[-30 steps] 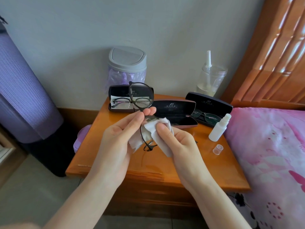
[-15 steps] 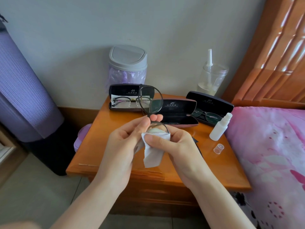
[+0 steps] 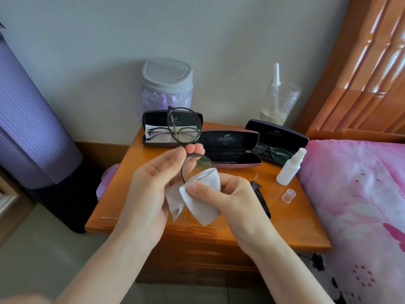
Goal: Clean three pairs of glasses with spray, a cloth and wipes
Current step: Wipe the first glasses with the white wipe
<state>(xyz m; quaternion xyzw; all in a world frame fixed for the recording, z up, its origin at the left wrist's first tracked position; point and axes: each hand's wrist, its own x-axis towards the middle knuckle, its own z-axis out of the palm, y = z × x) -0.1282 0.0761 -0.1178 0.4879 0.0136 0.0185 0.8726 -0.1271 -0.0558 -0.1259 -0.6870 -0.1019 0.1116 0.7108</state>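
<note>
The left hand (image 3: 151, 187) pinches the round black-framed glasses (image 3: 183, 126) at the bridge, thumb and fingertips closed on the frame, above the orange wooden nightstand (image 3: 285, 227). The right hand (image 3: 228, 194) pinches the white wipe (image 3: 197, 202), folded over the edge of the lower lens. To do this step well, it seems best to rub in small circles with light pressure and to support the frame, so that the bridge does not bend.

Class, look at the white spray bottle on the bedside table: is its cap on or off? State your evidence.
Off. The spray bottle stands with its nozzle bare; the clear cap sits apart on the table.
</note>
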